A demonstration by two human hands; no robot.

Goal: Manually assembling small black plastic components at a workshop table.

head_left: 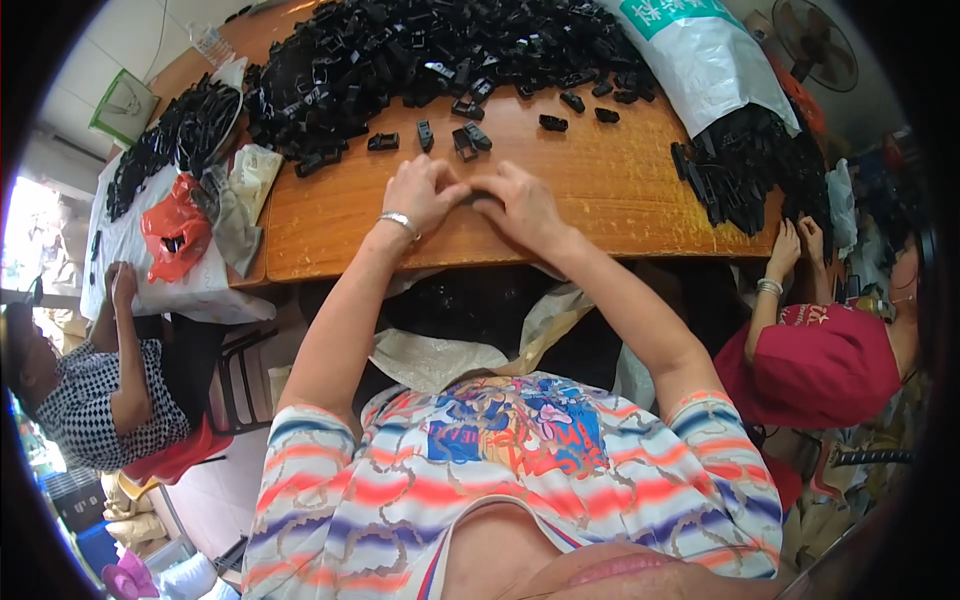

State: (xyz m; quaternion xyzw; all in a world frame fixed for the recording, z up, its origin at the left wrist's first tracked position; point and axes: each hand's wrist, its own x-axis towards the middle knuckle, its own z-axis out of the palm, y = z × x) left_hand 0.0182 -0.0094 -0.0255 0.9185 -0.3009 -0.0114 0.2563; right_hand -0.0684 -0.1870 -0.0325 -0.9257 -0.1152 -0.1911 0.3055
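Over the front part of the wooden table [340, 225], my two hands meet fingertip to fingertip. A small black plastic part [482, 196] shows as a dark sliver between them, mostly hidden by the fingers. My left hand [424, 196], a bracelet on its wrist, is closed with its fingers curled and pinching at the part's left end. From the other side my right hand [522, 206] grips it between thumb and fingers. Just beyond lie a few loose black plastic parts [465, 143], in front of a large heap of similar parts [400, 60].
On the right, a white sack [715, 70] spills black pieces [735, 180] near a co-worker's hands [798, 245]. Leftward are a red plastic bag [176, 228], another black pile [190, 125] and a second seated person [110, 390]. Below the table edge, an opened sack [435, 358] lies across my lap.
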